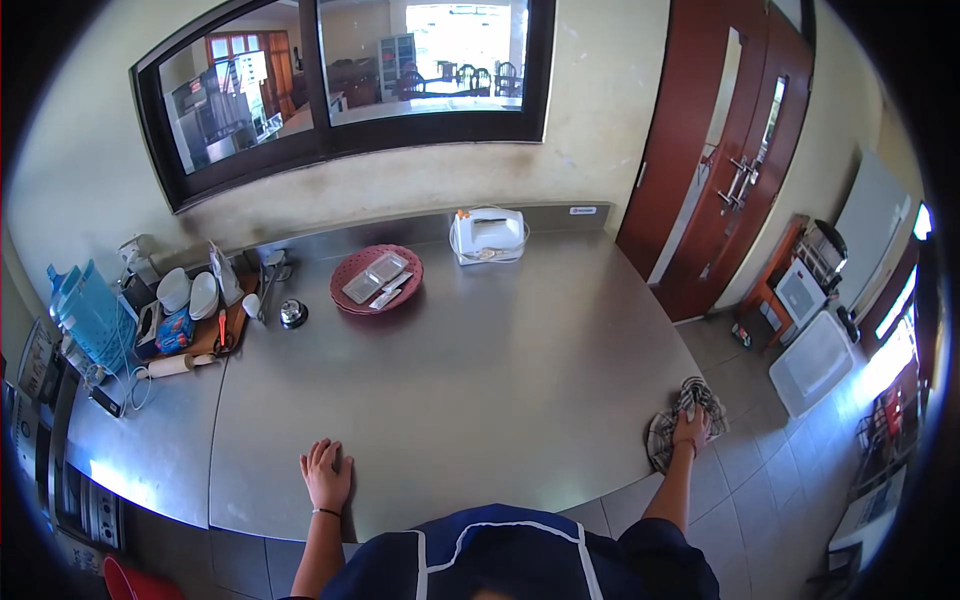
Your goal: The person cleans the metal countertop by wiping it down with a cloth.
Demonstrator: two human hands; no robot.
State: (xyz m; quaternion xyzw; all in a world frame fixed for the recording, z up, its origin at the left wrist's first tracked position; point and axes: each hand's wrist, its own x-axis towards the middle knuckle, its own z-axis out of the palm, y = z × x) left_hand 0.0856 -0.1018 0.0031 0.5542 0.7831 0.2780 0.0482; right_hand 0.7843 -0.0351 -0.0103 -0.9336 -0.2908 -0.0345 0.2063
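Checked cloth (pixel 661 438) under right hand (pixel 690 430), left hand (pixel 328 482) on steel table (pixel 450 400)

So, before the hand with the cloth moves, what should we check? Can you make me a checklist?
1. Right hand on the checked cloth: ok, it lies on top of it.
2. Firm grip on the cloth: cannot tell, the fingers are partly lost in its folds.
3. Whole cloth on the metal table: cannot tell, it covers the edge at the right.
4. Left hand free: ok, it rests near the front edge and holds nothing.
5. Red basket and white appliance away from both hands: ok, they stand toward the back.
6. Table dry: cannot tell, the metal is too shiny to judge.
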